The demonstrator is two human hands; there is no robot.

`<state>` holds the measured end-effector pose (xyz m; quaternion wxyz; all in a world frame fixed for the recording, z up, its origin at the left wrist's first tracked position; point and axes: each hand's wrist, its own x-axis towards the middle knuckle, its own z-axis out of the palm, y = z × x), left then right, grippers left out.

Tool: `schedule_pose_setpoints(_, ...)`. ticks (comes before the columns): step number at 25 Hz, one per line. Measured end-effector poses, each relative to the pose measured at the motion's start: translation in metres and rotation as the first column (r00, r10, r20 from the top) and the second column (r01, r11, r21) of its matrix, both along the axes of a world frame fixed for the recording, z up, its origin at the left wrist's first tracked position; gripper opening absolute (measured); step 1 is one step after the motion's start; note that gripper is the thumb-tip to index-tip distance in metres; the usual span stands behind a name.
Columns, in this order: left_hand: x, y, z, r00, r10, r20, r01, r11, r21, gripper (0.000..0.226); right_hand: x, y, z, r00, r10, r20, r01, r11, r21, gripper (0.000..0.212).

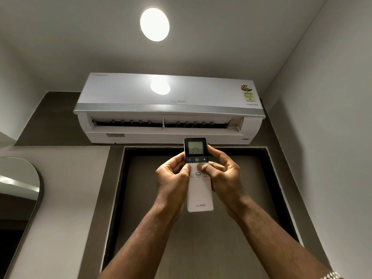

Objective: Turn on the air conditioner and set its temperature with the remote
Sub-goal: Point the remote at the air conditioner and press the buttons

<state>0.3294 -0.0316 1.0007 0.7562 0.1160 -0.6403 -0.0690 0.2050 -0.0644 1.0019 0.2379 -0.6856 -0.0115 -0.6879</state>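
Note:
A white wall air conditioner (pixel 169 109) hangs high above a dark door, its lower flap swung open. Just below it I hold a slim white remote (pixel 199 195) upright with both hands, its dark top pointed at the unit. The remote's small screen reads 24, above a minus, power and plus button row. My left hand (pixel 173 178) grips the remote's left side, thumb resting on the white button area. My right hand (pixel 223 174) grips the right side, thumb on the buttons below the plus key.
A dark-framed door (pixel 201 238) fills the wall under the unit. A round ceiling light (pixel 154 24) glows overhead. An arched mirror (pixel 18 198) hangs on the left wall. A plain wall closes in on the right.

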Motion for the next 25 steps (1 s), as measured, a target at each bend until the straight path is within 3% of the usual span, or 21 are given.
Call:
schedule_pose_setpoints(7,-0.005,0.011,0.002,0.999,0.008,0.037,-0.008,1.000,-0.022,0.029,-0.002,0.008,0.005,0.997,-0.039,0.073,0.041,0.999,-0.015,0.032)
schedule_pose_setpoints(14,-0.008,0.014,-0.001,0.994,0.085,0.062,-0.084,0.996,-0.025,0.030,-0.001,0.010,0.002,0.991,-0.078,0.112,0.083,0.996,-0.042,0.031)
schedule_pose_setpoints(25,-0.005,0.013,-0.003,0.999,0.025,0.047,-0.025,1.000,0.000,0.032,0.002,0.007,-0.002,0.994,-0.057,0.094,0.058,0.998,-0.009,0.031)
